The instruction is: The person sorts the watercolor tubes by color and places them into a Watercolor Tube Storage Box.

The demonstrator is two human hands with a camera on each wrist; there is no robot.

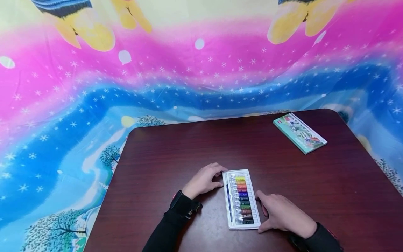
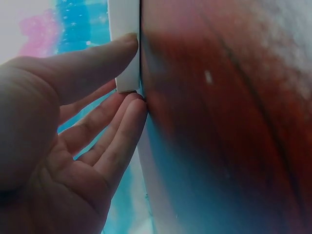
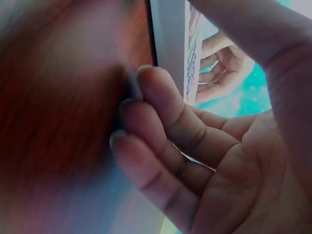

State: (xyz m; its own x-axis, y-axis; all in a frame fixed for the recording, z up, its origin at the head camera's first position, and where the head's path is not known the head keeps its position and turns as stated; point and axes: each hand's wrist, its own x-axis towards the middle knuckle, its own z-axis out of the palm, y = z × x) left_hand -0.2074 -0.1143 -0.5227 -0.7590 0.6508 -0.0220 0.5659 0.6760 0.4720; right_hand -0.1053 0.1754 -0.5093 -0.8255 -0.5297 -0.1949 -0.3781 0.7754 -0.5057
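Observation:
A white tray of paint tubes (image 1: 237, 226) lies flat on the dark wood table, turned lengthwise. Tubes in many colours (image 1: 244, 194) are stacked in one column, with a thin dark paintbrush (image 1: 229, 203) beside them. My left hand (image 1: 204, 180) touches the tray's far left part; in the left wrist view its thumb lies against the white side wall (image 2: 125, 17) and its fingers reach round the corner. My right hand (image 1: 281, 212) is at the near right part, thumb at the corner. Its bent fingertips (image 3: 161, 85) meet the tray's side in the right wrist view.
A green and white flat box (image 1: 300, 133) with a flower picture lies at the table's back right. The reddish-brown table (image 1: 176, 147) has rounded far corners. Behind it hangs a pink and blue patterned cloth (image 1: 189, 73).

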